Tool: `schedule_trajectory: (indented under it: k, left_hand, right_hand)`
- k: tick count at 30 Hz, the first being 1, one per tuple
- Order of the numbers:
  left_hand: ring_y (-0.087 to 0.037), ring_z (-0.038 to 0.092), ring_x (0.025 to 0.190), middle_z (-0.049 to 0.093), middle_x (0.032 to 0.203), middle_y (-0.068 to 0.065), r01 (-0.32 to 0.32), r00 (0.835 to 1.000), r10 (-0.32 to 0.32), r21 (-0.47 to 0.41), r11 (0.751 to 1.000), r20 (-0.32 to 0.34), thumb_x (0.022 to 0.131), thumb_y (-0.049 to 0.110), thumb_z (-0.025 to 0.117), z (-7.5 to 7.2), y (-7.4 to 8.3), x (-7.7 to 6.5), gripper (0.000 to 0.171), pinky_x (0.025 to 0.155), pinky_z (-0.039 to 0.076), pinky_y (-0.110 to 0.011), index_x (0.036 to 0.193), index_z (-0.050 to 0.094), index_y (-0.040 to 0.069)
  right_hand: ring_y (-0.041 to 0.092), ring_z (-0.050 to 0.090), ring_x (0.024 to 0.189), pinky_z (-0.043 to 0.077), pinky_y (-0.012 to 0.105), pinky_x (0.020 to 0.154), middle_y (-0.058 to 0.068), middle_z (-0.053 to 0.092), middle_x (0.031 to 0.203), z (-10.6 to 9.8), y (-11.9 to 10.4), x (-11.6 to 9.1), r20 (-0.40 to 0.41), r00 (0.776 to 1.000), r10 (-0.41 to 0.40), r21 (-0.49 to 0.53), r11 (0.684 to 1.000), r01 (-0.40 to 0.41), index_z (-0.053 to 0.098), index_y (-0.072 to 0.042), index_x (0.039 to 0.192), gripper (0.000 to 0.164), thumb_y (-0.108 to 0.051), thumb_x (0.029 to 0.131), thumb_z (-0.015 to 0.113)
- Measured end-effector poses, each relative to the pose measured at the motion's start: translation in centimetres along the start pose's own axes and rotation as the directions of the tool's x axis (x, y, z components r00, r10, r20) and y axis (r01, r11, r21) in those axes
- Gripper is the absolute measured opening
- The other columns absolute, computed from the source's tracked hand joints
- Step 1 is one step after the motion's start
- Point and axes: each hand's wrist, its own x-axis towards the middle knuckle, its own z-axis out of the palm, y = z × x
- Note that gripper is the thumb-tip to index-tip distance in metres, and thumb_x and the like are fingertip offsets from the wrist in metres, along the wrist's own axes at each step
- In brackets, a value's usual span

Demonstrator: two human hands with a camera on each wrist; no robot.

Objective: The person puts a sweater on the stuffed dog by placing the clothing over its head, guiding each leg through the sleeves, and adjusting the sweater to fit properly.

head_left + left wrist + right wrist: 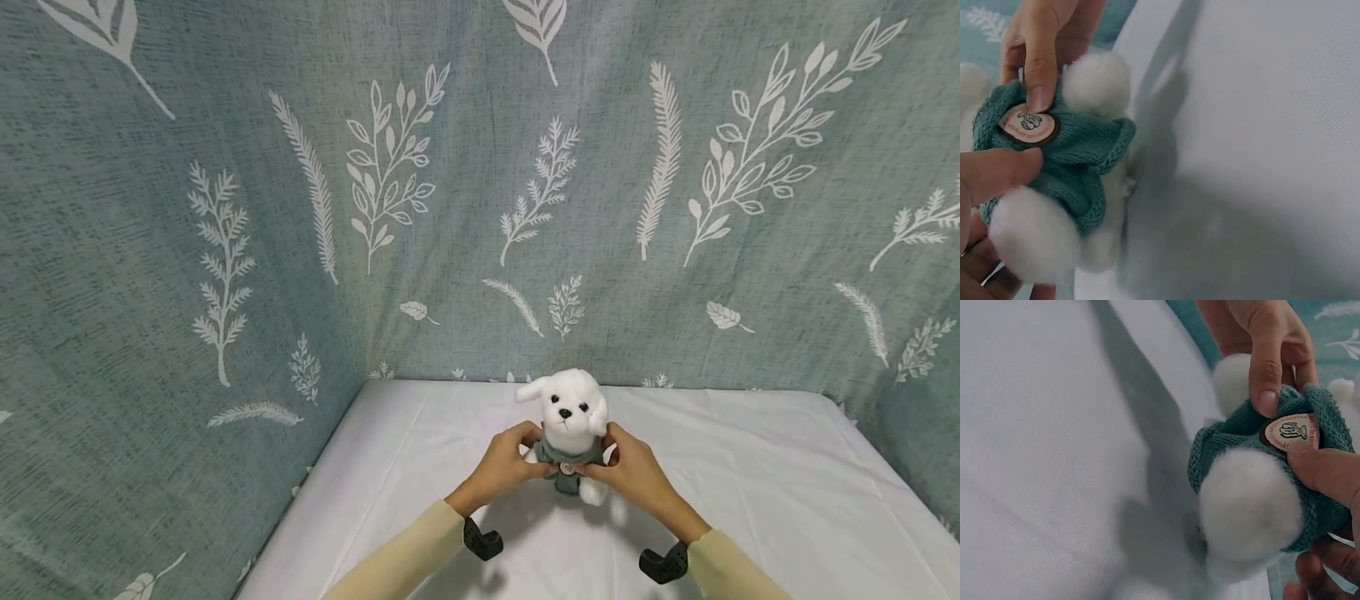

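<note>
A white plush dog [572, 398] in a green knitted sweater [567, 483] stands upright at the middle of the bed-like white surface, its face toward me. My left hand [504, 463] grips it from the left, and my right hand [639, 473] grips it from the right. Both thumbs press on the sweater's front, beside a round pale badge [1027, 127] with a dark rim. In the right wrist view the right thumb overlaps the badge [1287, 431]. The other fingers reach round the dog's sides and back, partly hidden. Fluffy white paws [1250, 503] stick out below the sweater.
A white cloth [420, 425] covers the flat surface under the dog. Blue-green curtains [465, 208] with white leaf prints stand behind and at both sides. Black wrist mounts [482, 540] sit on both wrists, at the ends of cream sleeves [405, 554].
</note>
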Motion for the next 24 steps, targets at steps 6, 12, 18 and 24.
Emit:
schedule_trajectory:
  k: [6, 12, 18, 24]
  left_hand:
    - [-0.017, 0.063, 0.103, 0.065, 0.109, 0.004, -0.008, 1.0, 0.008, -0.016, 1.0, -0.007, 0.085, 0.022, 0.087, 0.3, 0.0, -0.3, 0.045, 0.086, 0.053, -0.041, 0.119, 0.058, 0.02]
    - [-0.019, 0.064, 0.106, 0.066, 0.116, -0.001, -0.003, 1.0, 0.003, -0.044, 0.999, 0.002, 0.088, 0.022, 0.085, 0.4, -0.2, -0.7, 0.049, 0.083, 0.053, -0.039, 0.124, 0.052, 0.026]
    - [-0.016, 0.063, 0.102, 0.064, 0.116, -0.003, 0.009, 0.999, -0.003, -0.121, 0.993, 0.044, 0.096, 0.028, 0.074, 0.3, -0.1, -0.9, 0.036, 0.077, 0.053, -0.034, 0.124, 0.052, 0.025]
    - [-0.016, 0.06, 0.101, 0.061, 0.116, -0.001, 0.043, 0.995, -0.031, -0.142, 0.989, 0.09, 0.1, 0.041, 0.067, 0.3, -0.1, -1.2, 0.032, 0.079, 0.051, -0.037, 0.123, 0.052, 0.026]
  right_hand:
    - [0.014, 0.052, 0.067, 0.044, 0.029, 0.056, 0.0, 0.061, 0.092, 0.0, 0.1, -0.3, -0.002, 1.0, -0.006, 0.001, 1.0, 0.006, 0.06, -0.007, 0.116, 0.056, -0.033, 0.078, 0.092]
    - [0.015, 0.053, 0.07, 0.045, 0.029, 0.057, 0.0, 0.06, 0.095, 0.1, 0.3, -0.5, 0.015, 1.0, 0.01, -0.001, 1.0, -0.01, 0.058, -0.006, 0.117, 0.06, -0.032, 0.076, 0.093]
    - [0.019, 0.053, 0.072, 0.045, 0.031, 0.059, 0.001, 0.06, 0.097, -0.6, 0.4, -0.9, 0.094, 0.995, 0.023, 0.017, 1.0, -0.025, 0.057, -0.009, 0.114, 0.051, -0.036, 0.084, 0.087]
    - [0.017, 0.053, 0.071, 0.045, 0.032, 0.057, -0.003, 0.063, 0.094, -1.1, 0.4, -1.2, 0.115, 0.993, 0.031, -0.016, 0.999, -0.03, 0.06, -0.01, 0.119, 0.052, -0.047, 0.089, 0.08]
